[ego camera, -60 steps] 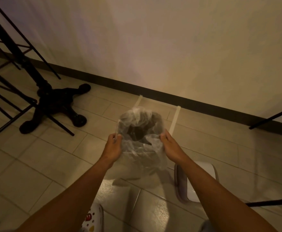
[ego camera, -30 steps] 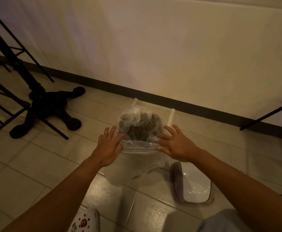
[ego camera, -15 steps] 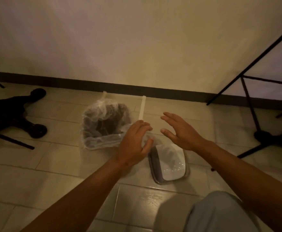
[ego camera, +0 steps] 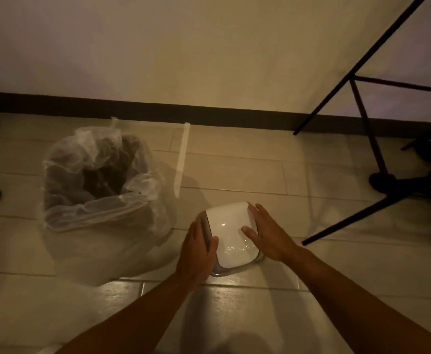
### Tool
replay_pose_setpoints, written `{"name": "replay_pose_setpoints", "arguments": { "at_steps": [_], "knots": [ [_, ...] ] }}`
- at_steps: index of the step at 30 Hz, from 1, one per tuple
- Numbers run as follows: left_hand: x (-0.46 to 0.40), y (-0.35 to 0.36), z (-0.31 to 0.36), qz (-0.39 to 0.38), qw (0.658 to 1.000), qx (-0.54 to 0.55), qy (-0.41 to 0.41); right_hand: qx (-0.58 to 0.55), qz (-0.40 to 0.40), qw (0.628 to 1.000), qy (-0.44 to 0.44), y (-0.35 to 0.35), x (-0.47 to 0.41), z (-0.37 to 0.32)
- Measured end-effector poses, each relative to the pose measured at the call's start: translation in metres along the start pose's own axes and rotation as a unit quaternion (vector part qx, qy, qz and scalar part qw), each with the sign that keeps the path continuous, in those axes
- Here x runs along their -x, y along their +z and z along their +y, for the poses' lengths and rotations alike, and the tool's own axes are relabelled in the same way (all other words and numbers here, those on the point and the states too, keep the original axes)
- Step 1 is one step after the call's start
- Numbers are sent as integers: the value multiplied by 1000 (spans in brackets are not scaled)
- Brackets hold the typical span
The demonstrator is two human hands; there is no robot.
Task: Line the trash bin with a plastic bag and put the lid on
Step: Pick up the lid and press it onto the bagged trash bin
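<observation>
The trash bin (ego camera: 99,233) is seen standing on the tiled floor (ego camera: 235,310) at the left, near the dark baseboard (ego camera: 222,118) of a pale wall (ego camera: 209,47). It is lined with a clear plastic bag (ego camera: 63,162), whose crumpled edge is folded over the rim and draped down the outer walls, while the dark inside of the bin is left open at the top. The lid (ego camera: 231,236), white on top with a grey rim, is found lying on the floor just to the right of the bin, apart from it. The lid is flanked by both hands. The left hand (ego camera: 196,254) is curled around the lid's left edge, with the thumb laid over the top surface and the fingers hidden behind the rim. The right hand (ego camera: 268,236) is laid flat against the lid's right side, its fingers spread and extended, the thumb resting on the white top; whether a firm grip is made cannot be told. Two pale strips of tape (ego camera: 182,159) are seen stuck to the floor between bin and wall. Black metal frame legs (ego camera: 362,106) are seen at the right.
</observation>
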State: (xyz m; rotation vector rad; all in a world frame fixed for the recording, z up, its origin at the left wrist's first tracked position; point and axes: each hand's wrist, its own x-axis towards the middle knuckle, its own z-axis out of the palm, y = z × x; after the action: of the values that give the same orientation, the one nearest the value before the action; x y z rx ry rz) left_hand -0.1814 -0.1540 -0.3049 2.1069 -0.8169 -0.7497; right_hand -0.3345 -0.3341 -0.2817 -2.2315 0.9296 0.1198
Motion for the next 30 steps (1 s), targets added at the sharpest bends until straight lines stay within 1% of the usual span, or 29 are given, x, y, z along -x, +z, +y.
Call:
{"name": "replay_pose_setpoints", "arguments": {
  "at_steps": [2, 4, 8, 11, 15, 19, 22, 26, 30],
  "knots": [
    [-4, 9, -8, -29, 999, 18, -8, -58, 19, 998, 15, 10, -6, 2],
    [-7, 12, -6, -53, 998, 33, -7, -91, 45, 994, 33, 14, -8, -2],
    [-18, 1, 9, -48, 998, 47, 0, -111, 71, 991, 18, 5, -10, -18],
    [-22, -20, 44, -36, 997, 53, 39, -110, 120, 987, 3, -30, -8, -43],
    [-32, -49, 106, -10, 994, 55, 98, -62, 212, 975, -21, -104, -7, -81],
    [-38, -106, 175, 52, 982, 90, 157, -57, 269, 959, -62, -183, -2, -154],
    [-42, -166, 205, 135, 970, 84, 185, -57, 301, 944, -124, -214, -7, -214],
    [-38, -245, 206, 219, 954, 87, 185, -81, 279, 941, -174, -212, -20, -288],
    [-19, -299, 173, 268, 949, 81, 148, -107, 227, 946, -206, -176, -33, -341]
  ]
}}
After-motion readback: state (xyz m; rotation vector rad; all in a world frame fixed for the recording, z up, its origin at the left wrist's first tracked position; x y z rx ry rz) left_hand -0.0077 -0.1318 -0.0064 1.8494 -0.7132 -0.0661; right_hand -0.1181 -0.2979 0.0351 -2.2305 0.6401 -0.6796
